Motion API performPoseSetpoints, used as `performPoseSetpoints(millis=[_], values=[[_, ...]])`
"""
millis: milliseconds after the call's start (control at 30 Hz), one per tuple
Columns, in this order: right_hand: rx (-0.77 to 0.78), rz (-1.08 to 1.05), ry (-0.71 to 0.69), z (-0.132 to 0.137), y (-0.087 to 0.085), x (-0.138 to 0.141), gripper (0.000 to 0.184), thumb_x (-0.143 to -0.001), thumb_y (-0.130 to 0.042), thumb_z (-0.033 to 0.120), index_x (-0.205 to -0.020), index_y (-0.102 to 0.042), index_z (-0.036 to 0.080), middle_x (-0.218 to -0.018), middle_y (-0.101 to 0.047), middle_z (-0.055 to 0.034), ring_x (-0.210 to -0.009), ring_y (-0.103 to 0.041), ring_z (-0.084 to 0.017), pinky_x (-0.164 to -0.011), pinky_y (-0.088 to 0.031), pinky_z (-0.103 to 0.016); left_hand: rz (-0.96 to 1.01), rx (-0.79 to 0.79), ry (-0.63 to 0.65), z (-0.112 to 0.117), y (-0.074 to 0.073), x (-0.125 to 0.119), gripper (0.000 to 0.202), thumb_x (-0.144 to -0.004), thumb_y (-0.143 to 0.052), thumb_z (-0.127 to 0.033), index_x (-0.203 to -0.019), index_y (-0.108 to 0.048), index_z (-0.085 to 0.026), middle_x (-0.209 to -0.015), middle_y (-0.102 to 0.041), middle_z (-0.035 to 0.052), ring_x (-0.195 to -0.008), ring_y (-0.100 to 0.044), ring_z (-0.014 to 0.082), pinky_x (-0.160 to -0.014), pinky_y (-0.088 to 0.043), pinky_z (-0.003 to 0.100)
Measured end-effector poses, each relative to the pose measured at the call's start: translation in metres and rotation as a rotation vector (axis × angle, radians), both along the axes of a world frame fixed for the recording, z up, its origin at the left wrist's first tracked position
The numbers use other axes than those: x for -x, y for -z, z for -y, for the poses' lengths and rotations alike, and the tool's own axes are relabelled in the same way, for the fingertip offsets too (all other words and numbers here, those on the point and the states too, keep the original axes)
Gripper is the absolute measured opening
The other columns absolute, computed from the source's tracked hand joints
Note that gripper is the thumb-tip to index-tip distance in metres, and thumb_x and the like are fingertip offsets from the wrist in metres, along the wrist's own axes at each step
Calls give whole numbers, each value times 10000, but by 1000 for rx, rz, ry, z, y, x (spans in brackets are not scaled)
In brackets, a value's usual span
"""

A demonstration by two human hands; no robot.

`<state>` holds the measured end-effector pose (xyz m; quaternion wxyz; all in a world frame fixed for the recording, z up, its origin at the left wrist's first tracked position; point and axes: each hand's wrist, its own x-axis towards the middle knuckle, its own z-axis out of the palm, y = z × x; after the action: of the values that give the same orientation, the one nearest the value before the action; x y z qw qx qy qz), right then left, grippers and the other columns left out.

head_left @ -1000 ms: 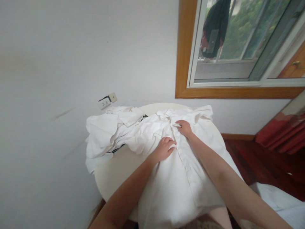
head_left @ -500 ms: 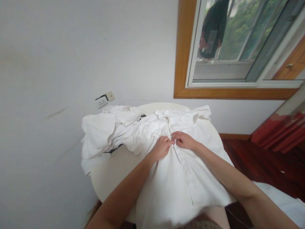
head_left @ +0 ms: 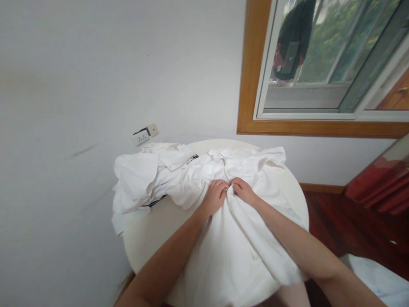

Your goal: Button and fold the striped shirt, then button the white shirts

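Observation:
A white shirt lies spread over a round white table, its collar end toward the wall and its lower part hanging toward me. My left hand is closed on the front placket near the middle of the shirt. Right beside it, my right hand pinches the other side of the front opening. Both sets of fingertips nearly meet, and folds of cloth run down from them. Any button between the fingers is too small to make out.
More crumpled white clothing, with some black-striped cloth under it, lies at the table's left by the wall. A wall socket is above it. A wood-framed window and red curtain are at right; white cloth lies lower right.
My hands have drawn up the shirt front at the placket, and its lower hem has shifted, baring the table's near edge. The right fingers have closed in more. The view has swung slightly left.

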<state>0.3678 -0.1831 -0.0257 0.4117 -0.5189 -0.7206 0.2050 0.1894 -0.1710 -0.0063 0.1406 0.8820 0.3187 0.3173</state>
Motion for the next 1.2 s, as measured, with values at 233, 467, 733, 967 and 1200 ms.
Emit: performPoseSetpoints(millis=[233,467,733,967,1200], values=[[65,-186,54,0,0,-3,144,-709,-371,196,-583,-441,208,-593,-456,20,-631,-465,-143,-621,-376,-236,144,362,84,4,1,-3,230,-924,-331,-267,-936,-548,-193,-867,-604,11,-854,-555,150,-813,-434,269],[133,-350,118,-4,6,-7,157,-725,-372,228,-581,-433,209,-494,-414,49,-496,-411,-117,-516,-339,-217,75,294,119,5,-1,-3,254,-926,-369,-295,-1094,-532,-196,-992,-638,52,-949,-579,176,-859,-446,295],[174,-378,89,-2,0,-8,179,-737,-386,255,-574,-437,200,-505,-424,50,-511,-413,-109,-522,-325,-213,68,187,58,3,5,-9,274,-927,-380,-298,-1094,-579,-210,-1034,-665,47,-964,-606,175,-888,-450,296],[280,-403,-68,0,-5,-15,163,-735,-416,264,-610,-486,186,-518,-477,42,-519,-445,-106,-532,-348,-214,85,193,-1,4,6,-8,276,-919,-408,-325,-1073,-611,-219,-1044,-681,32,-959,-625,170,-877,-464,277],[324,-378,-104,2,-4,-19,145,-724,-421,258,-661,-525,178,-527,-504,39,-509,-463,-100,-526,-355,-206,46,194,-38,5,2,-8,251,-893,-458,-338,-1053,-612,-220,-1009,-693,20,-925,-640,165,-841,-471,257]])
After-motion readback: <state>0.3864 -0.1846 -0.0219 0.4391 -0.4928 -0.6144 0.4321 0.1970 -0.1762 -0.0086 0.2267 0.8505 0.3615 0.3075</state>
